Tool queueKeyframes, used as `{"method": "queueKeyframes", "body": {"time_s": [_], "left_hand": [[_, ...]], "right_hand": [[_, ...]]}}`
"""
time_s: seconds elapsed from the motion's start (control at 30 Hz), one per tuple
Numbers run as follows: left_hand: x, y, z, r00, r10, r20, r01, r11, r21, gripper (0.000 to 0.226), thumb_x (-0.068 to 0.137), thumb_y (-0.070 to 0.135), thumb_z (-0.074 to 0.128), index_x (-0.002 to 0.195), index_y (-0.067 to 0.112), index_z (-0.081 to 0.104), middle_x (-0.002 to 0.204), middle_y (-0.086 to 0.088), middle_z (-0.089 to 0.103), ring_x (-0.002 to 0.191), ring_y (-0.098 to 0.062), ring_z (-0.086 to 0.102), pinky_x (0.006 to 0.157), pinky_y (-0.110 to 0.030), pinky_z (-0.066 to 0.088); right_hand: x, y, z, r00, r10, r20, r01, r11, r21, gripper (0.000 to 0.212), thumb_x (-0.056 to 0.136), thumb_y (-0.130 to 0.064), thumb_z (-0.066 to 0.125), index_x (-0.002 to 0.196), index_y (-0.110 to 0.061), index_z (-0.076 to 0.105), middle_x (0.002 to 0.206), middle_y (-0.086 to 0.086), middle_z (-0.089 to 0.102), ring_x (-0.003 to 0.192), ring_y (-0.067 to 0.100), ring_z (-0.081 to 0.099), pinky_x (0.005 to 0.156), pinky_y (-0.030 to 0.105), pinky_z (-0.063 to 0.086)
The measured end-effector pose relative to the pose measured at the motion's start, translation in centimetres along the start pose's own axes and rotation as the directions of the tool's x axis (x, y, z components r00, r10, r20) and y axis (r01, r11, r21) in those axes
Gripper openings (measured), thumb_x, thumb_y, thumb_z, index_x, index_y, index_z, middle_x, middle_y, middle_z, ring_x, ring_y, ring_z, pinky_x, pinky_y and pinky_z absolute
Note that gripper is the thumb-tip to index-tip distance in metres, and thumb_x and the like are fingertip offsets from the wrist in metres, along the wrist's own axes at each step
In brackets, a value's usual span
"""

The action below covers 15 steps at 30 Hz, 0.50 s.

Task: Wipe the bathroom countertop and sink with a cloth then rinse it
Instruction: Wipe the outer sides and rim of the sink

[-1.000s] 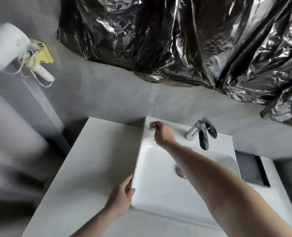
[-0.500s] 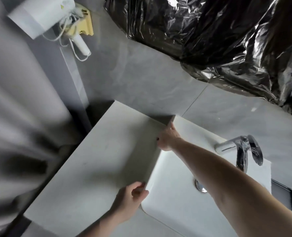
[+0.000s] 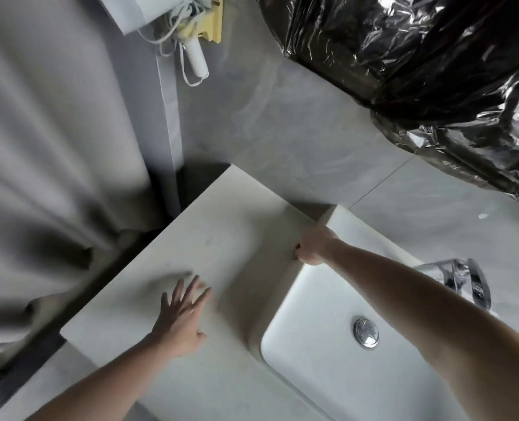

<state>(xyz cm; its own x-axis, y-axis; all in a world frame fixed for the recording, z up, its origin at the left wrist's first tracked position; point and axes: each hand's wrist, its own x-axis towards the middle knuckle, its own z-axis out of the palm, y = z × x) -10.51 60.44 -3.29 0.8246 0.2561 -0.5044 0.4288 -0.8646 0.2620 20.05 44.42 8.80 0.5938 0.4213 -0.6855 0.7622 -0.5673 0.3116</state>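
A white rectangular sink [image 3: 310, 354] sits on a pale countertop [image 3: 221, 220]. My right hand [image 3: 313, 245] is on the sink's left rim near its back corner. Its fingers curl down over the outer side, and the cloth is hidden under them. My left hand [image 3: 181, 316] lies flat on the countertop left of the sink, fingers spread and straight, holding nothing. A chrome drain plug [image 3: 365, 332] shows in the basin.
A chrome faucet [image 3: 462, 279] stands at the sink's back right. Crumpled black foil [image 3: 419, 65] covers the wall above. A white device with cords and a yellow bracket [image 3: 191, 34] hangs top left. A grey curtain [image 3: 54, 147] hangs beside the counter's left edge.
My right hand slid from the sink's back rim to its left rim, a pale scrap at its fingertips earlier. My left hand let go of the sink's front corner and spread flat on the counter.
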Motion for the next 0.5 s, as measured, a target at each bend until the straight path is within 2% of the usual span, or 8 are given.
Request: {"method": "queueKeyframes", "body": {"time_s": [0.1, 0.2, 0.27, 0.37, 0.5], "left_hand": [[-0.4, -0.6, 1.0, 0.994, -0.042, 0.105, 0.036, 0.998, 0.058, 0.121, 0.072, 0.042, 0.078, 0.160, 0.036, -0.005, 0.164, 0.002, -0.032, 0.152, -0.038, -0.025, 0.116, -0.067, 0.019], [-0.4, -0.6, 1.2, 0.991, -0.046, 0.123, 0.039, 0.997, 0.063, 0.128, 0.073, 0.041, 0.082, 0.160, 0.036, -0.012, 0.161, 0.003, -0.039, 0.150, -0.039, -0.030, 0.116, -0.069, 0.018], [-0.3, -0.6, 1.2, 0.990, -0.047, 0.134, 0.040, 0.998, 0.057, 0.130, 0.073, 0.042, 0.084, 0.160, 0.036, -0.012, 0.161, 0.004, -0.040, 0.150, -0.040, -0.030, 0.116, -0.070, 0.017], [-0.3, -0.7, 1.1, 0.991, -0.045, 0.129, 0.037, 0.997, 0.066, 0.131, 0.072, 0.045, 0.085, 0.160, 0.037, -0.012, 0.161, 0.004, -0.040, 0.150, -0.040, -0.029, 0.116, -0.070, 0.018], [-0.4, -0.6, 0.9, 0.986, -0.047, 0.159, 0.038, 0.998, 0.058, 0.131, 0.073, 0.045, 0.085, 0.160, 0.038, -0.012, 0.160, 0.005, -0.041, 0.149, -0.039, -0.031, 0.117, -0.071, 0.014]], "right_hand": [[0.9, 1.2, -0.7, 0.996, 0.081, -0.028, -0.084, 0.992, -0.099, 0.045, 0.106, -0.028, 0.032, 0.135, -0.018, 0.065, 0.139, 0.004, 0.064, 0.136, 0.030, 0.051, 0.118, 0.044, 0.032], [0.6, 0.2, -0.6, 0.996, 0.092, -0.020, -0.094, 0.980, -0.175, 0.046, 0.104, -0.027, 0.035, 0.140, -0.016, 0.061, 0.147, 0.006, 0.058, 0.143, 0.031, 0.045, 0.122, 0.046, 0.025], [-0.2, -1.4, 0.3, 1.000, 0.023, -0.022, -0.025, 0.991, -0.135, 0.047, 0.100, -0.028, 0.040, 0.140, -0.016, 0.061, 0.150, 0.006, 0.056, 0.144, 0.030, 0.045, 0.120, 0.041, 0.028], [-2.7, -5.3, 1.5, 0.995, -0.079, 0.060, 0.078, 0.997, 0.006, 0.042, 0.098, -0.031, 0.049, 0.133, -0.014, 0.065, 0.142, 0.007, 0.062, 0.138, 0.029, 0.052, 0.109, 0.036, 0.042], [-7.6, -11.2, 2.6, 0.966, -0.225, 0.130, 0.237, 0.968, -0.084, 0.045, 0.100, -0.033, 0.046, 0.136, -0.013, 0.064, 0.140, 0.005, 0.064, 0.134, 0.029, 0.058, 0.106, 0.038, 0.049]]}}
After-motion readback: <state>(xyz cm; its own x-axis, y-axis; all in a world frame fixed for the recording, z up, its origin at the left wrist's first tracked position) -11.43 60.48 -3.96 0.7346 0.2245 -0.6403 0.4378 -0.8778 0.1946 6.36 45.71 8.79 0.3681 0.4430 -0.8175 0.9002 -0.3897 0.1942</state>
